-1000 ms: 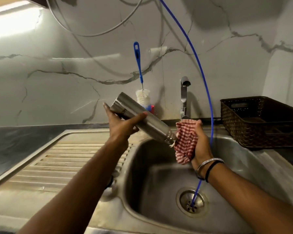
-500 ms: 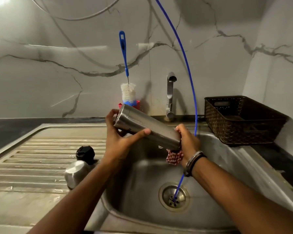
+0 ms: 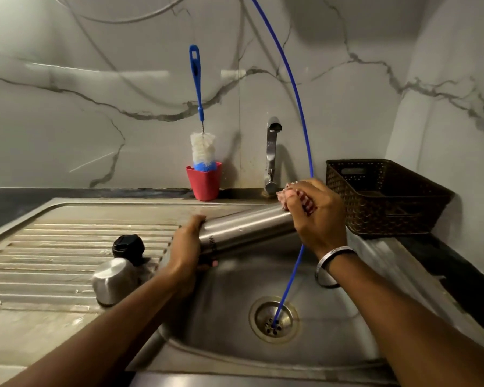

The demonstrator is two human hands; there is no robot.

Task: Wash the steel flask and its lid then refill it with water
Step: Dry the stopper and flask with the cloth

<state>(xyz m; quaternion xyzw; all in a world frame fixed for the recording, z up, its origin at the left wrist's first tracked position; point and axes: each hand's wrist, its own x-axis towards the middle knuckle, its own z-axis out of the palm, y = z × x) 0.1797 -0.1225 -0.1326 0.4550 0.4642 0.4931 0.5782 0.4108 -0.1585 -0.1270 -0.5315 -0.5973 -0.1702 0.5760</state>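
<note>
Over sink (image 3: pixel 380 277) — flask (image 3: pixel 246 227) between hands

Steel sink unit (image 3: pixel 67 325) carried everything. On ribbed drainboard to my left: black lid (image 3: pixel 128 248), steel cap (image 3: pixel 113 280) just beside it, nearer me. Red cup (image 3: pixel 204 181) with bottle brush (image 3: pixel 202 146) stood on back ledge by tap (image 3: pixel 271 155). Brown basket (image 3: pixel 380 196) sat on dark counter (image 3: pixel 458 275), right.

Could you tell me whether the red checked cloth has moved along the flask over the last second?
Yes. The cloth was below the flask; it now sits at its far end beside the tap.
</note>
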